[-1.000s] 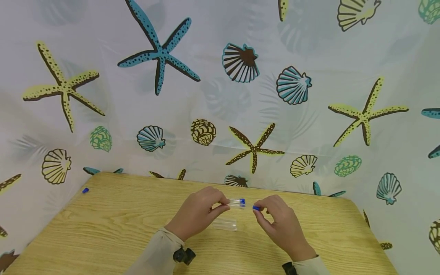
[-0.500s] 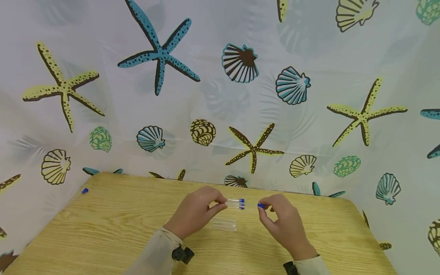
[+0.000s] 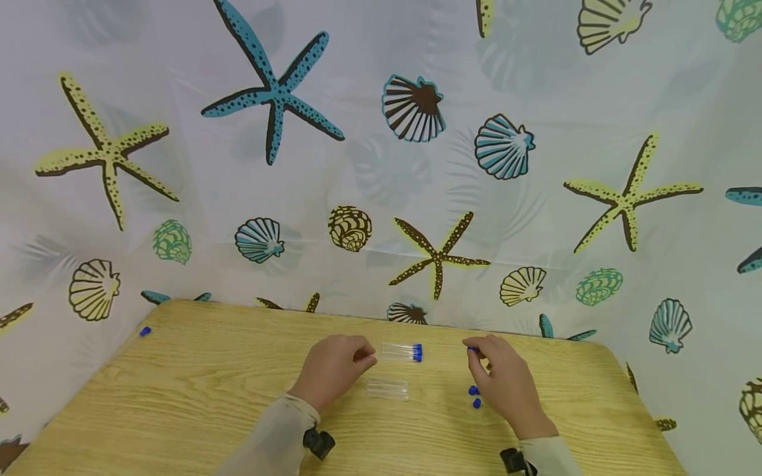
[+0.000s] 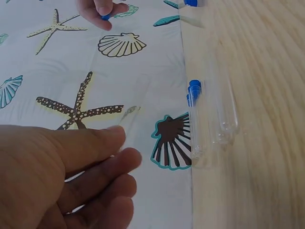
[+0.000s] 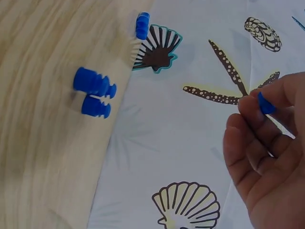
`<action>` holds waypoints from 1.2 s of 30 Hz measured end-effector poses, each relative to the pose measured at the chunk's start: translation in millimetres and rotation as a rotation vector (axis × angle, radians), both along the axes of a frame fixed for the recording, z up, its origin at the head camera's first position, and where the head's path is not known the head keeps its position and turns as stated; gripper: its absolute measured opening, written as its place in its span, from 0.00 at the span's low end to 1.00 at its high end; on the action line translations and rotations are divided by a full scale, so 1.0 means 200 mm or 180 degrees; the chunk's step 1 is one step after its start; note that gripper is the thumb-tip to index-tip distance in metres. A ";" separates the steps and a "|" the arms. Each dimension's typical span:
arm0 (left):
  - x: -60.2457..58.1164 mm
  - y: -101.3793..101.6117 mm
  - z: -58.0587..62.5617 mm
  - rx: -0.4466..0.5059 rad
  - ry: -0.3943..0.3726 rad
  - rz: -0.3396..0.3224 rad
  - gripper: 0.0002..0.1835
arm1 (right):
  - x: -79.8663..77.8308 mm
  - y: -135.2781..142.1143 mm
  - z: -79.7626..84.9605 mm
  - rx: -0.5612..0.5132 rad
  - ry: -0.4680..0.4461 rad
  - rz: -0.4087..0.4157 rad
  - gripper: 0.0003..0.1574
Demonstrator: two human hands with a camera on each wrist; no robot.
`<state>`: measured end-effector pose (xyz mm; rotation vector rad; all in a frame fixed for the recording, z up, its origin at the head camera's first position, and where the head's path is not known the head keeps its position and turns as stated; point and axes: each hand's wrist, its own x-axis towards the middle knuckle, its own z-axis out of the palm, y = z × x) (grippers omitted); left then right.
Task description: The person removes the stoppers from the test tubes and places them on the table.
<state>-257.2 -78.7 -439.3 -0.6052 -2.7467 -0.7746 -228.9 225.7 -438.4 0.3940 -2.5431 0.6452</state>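
Observation:
In the left wrist view my left hand (image 4: 71, 176) pinches a faint clear tube (image 4: 131, 112) between thumb and forefinger. It is hard to make out in the head view. My right hand (image 3: 506, 380) pinches a small blue stopper (image 5: 266, 104) between its fingertips. Clear tubes with blue stoppers (image 3: 418, 352) lie side by side on the table, just right of my left fingertips. Nearer me lies a group of clear tubes without stoppers (image 3: 387, 389). A few loose blue stoppers (image 5: 95, 106) rest on the table beside my right hand.
The wooden table (image 3: 238, 370) meets a hanging cloth (image 3: 333, 178) printed with starfish and shells along its back and sides. One more blue stopper (image 3: 145, 331) sits at the table's far left corner.
My right hand has moved right and away from the tubes, keeping the stopper. Loose stoppers show beside it. My left hand has drawn back left from the stoppered tubes, which lie on the table.

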 end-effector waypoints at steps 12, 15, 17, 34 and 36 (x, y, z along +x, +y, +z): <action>-0.02 -0.01 -0.08 0.0075 -0.0378 0.0284 0.04 | -0.05 0.10 -0.07 -0.0001 -0.1196 -0.0409 0.08; -0.02 -0.01 -0.09 0.0064 -0.0406 0.0329 0.04 | -0.05 0.11 -0.08 0.0037 -0.1345 -0.0481 0.05; -0.02 -0.01 -0.09 0.0055 -0.0405 0.0345 0.04 | -0.06 0.12 -0.09 0.0076 -0.1388 -0.0509 0.03; -0.04 0.00 -0.14 0.0010 -0.0557 0.0228 0.03 | -0.08 0.15 -0.14 -0.0057 -0.1538 -0.0527 0.02; -0.04 0.00 -0.15 0.0002 -0.0576 0.0202 0.02 | -0.08 0.15 -0.14 -0.0054 -0.1545 -0.0544 0.03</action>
